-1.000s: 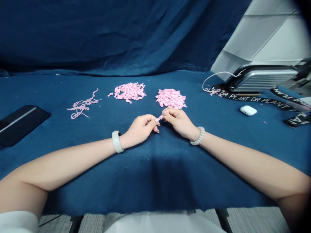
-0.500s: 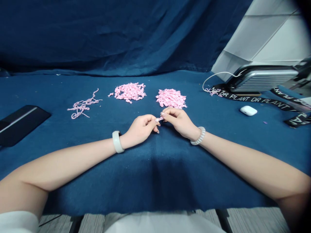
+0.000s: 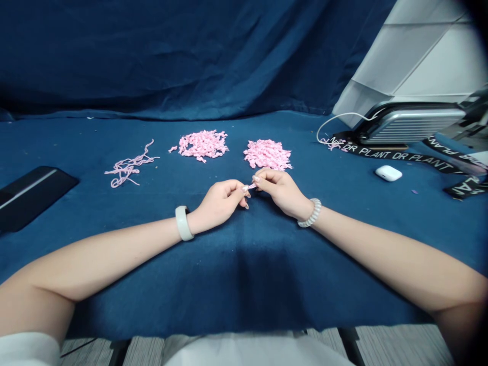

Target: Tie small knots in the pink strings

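A small pink piece (image 3: 252, 186) is stretched between my two hands at the middle of the blue cloth. My left hand (image 3: 224, 202) pinches its left end between thumb and finger. The right end is pinched by my right hand (image 3: 280, 190), just in front of a heap of pink pieces (image 3: 267, 154). Farther left lies another heap of pink pieces (image 3: 203, 145), looser at its edges. Tangled pink yarn (image 3: 129, 166) rests left of both heaps.
A black flat case (image 3: 36, 195) lies at the left. On the right are a white earphone case (image 3: 388, 173), a black lettered strap (image 3: 400, 156), a silver ribbed device (image 3: 419, 124) with a white cable, and some pink scraps (image 3: 337, 145).
Both hands keep nearly the same pinch on the small pink piece. The whole view has shifted very slightly.
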`<state>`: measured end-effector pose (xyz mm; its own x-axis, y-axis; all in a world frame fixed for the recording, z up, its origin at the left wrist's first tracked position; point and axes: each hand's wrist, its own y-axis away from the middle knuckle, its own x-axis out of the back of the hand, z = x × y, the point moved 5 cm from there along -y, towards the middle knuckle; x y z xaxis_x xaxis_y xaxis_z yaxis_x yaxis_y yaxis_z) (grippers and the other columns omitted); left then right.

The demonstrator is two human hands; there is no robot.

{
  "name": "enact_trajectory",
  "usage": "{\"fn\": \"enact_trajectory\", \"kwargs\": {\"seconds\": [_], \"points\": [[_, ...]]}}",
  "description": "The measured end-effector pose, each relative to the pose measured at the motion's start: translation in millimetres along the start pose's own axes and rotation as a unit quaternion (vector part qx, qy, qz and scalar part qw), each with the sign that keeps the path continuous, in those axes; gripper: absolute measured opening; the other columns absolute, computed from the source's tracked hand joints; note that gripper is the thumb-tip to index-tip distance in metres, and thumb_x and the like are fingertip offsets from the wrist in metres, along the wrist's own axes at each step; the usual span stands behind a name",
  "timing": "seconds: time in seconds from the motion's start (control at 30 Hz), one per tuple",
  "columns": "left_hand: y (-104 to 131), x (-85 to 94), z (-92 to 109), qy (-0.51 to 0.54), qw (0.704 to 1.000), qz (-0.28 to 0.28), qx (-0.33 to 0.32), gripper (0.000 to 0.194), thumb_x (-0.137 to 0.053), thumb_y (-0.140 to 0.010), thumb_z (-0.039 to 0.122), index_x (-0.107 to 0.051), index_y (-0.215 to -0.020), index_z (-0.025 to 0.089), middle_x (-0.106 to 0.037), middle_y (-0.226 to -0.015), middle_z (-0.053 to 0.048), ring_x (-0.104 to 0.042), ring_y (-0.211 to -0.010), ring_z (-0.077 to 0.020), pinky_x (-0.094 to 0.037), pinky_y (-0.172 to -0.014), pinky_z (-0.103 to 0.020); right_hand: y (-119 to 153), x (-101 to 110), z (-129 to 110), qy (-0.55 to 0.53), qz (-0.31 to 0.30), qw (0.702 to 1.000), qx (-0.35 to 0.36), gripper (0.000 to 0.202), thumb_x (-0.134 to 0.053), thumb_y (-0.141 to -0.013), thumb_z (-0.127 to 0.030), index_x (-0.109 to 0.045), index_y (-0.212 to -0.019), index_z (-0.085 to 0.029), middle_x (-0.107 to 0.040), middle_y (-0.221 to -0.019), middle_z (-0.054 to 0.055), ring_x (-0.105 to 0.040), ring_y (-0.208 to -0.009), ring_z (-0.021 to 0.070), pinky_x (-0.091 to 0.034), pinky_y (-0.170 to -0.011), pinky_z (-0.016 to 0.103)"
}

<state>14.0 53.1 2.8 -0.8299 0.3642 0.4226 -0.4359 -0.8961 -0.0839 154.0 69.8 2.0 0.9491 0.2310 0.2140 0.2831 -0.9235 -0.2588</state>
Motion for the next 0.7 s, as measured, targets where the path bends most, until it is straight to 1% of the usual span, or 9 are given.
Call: {"fn": "enact_trajectory", "kwargs": {"seconds": [0.33, 0.57, 0.7], "points": [[0.5, 0.6, -0.1, 0.001, 1.000, 0.004, -0.004, 0.030, -0.042, -0.086, 0.036, -0.058, -0.077, 0.012, -0.063, -0.068, -0.001, -0.057, -0.065, -0.0073, -0.044, -0.071, -0.019, -1.0, 0.0, 0.9, -0.008, 0.002, 1.000, -0.009, 0.029, -0.060, -0.077, -0.038, -0.052, -0.061, -0.015, -0.048, -0.066, 0.000, -0.042, -0.063, 0.0106, -0.034, -0.064, 0.026], [0.4, 0.7, 1.5, 0.003, 1.000, 0.007, -0.001, 0.030, -0.042, -0.085, 0.036, -0.056, -0.074, 0.012, -0.063, -0.068, -0.001, -0.057, -0.065, -0.0068, -0.043, -0.070, -0.019, -0.1, 0.9, 1.5, -0.004, 0.005, 1.000, -0.004, 0.028, -0.059, -0.078, -0.037, -0.052, -0.061, -0.015, -0.049, -0.067, 0.000, -0.043, -0.064, 0.0109, -0.034, -0.065, 0.027], [0.5, 0.8, 1.8, 0.006, 1.000, 0.009, 0.002, 0.030, -0.042, -0.085, 0.037, -0.056, -0.074, 0.012, -0.062, -0.067, -0.001, -0.057, -0.064, -0.0067, -0.043, -0.070, -0.019, -0.3, 0.9, 1.8, 0.001, 0.006, 1.000, -0.006, 0.030, -0.059, -0.078, -0.038, -0.053, -0.061, -0.015, -0.050, -0.067, 0.000, -0.044, -0.064, 0.0109, -0.035, -0.065, 0.027]]}}
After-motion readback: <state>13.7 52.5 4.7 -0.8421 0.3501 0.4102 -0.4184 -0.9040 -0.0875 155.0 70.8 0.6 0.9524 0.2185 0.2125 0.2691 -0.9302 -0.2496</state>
